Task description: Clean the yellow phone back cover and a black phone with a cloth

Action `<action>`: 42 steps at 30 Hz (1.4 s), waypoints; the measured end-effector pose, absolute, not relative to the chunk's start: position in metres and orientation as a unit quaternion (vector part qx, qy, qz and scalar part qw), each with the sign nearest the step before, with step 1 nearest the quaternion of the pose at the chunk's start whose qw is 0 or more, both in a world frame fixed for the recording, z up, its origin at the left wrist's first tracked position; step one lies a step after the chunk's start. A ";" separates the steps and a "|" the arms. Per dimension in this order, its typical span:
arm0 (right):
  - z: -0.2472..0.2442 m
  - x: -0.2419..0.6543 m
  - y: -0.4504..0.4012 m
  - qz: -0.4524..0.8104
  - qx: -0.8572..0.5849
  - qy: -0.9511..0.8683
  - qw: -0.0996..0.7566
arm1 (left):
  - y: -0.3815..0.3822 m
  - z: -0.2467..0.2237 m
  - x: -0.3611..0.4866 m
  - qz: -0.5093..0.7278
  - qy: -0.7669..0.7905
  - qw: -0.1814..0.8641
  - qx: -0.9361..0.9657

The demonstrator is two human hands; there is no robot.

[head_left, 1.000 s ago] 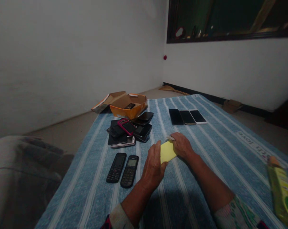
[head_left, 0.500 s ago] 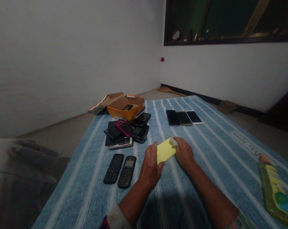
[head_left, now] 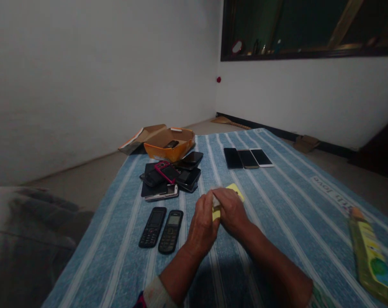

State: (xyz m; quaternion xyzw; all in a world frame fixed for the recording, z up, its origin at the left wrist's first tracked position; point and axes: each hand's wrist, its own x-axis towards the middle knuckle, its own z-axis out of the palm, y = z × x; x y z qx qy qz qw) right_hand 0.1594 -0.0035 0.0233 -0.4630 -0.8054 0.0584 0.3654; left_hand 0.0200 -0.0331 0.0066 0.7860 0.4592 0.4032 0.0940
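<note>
My left hand (head_left: 201, 218) is closed around the near left end of a flat yellow phone (head_left: 235, 190), held above the cloth. A small dark spot shows near the phone's far corner. My right hand (head_left: 231, 209) lies over the middle of the phone, with a white wad of tissue (head_left: 216, 202) pinched in its fingers and pressed on the yellow face. Most of the phone is hidden behind this hand. To the left of my hands, two black keypad phones (head_left: 153, 227) rest side by side on the striped cloth.
Beyond my left hand is a pile of phones (head_left: 168, 173), with an open orange box (head_left: 166, 149) behind it. Three flat smartphones (head_left: 247, 158) lie in a row at the back right. A bottle of yellow-green liquid (head_left: 370, 256) lies at the right on the blue striped cloth (head_left: 284, 192).
My right hand has moved left across the yellow phone with the tissue, from its far right end to near my left hand. My left hand keeps its hold in about the same place.
</note>
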 end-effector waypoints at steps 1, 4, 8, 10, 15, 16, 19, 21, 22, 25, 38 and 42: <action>0.024 0.154 -0.001 0.070 -0.455 -0.814 0.355 | -0.033 0.006 0.020 0.407 0.457 0.090 0.786; 0.025 0.148 0.007 0.079 -0.448 -0.836 0.308 | -0.033 0.006 0.020 0.412 0.458 0.088 0.783; 0.026 0.163 0.025 0.059 -0.457 -0.850 0.254 | -0.033 0.007 0.021 0.406 0.469 0.101 0.778; 0.024 0.176 0.036 0.042 -0.484 -0.840 0.241 | -0.034 0.007 0.021 0.398 0.480 0.108 0.774; 0.013 0.202 0.048 0.035 -0.575 -0.775 0.261 | -0.035 0.006 0.020 0.385 0.491 0.108 0.774; 0.010 0.204 0.046 0.038 -0.585 -0.764 0.269 | -0.035 0.006 0.019 0.383 0.491 0.107 0.775; 0.005 0.204 0.034 0.038 -0.609 -0.743 0.276 | -0.035 0.006 0.019 0.380 0.493 0.107 0.776; 0.004 0.201 0.023 0.026 -0.620 -0.738 0.265 | -0.035 0.007 0.019 0.382 0.496 0.106 0.773; 0.004 0.200 0.019 0.017 -0.624 -0.738 0.256 | -0.035 0.007 0.020 0.384 0.497 0.105 0.771; 0.005 0.201 0.005 -0.013 -0.631 -0.740 0.235 | -0.034 0.006 0.021 0.390 0.500 0.102 0.766; 0.010 0.203 -0.031 -0.066 -0.638 -0.742 0.192 | -0.032 0.003 0.018 0.369 0.514 0.075 0.770; 0.024 0.205 -0.034 -0.056 -0.659 -0.734 0.155 | -0.033 0.004 0.019 0.355 0.518 0.065 0.775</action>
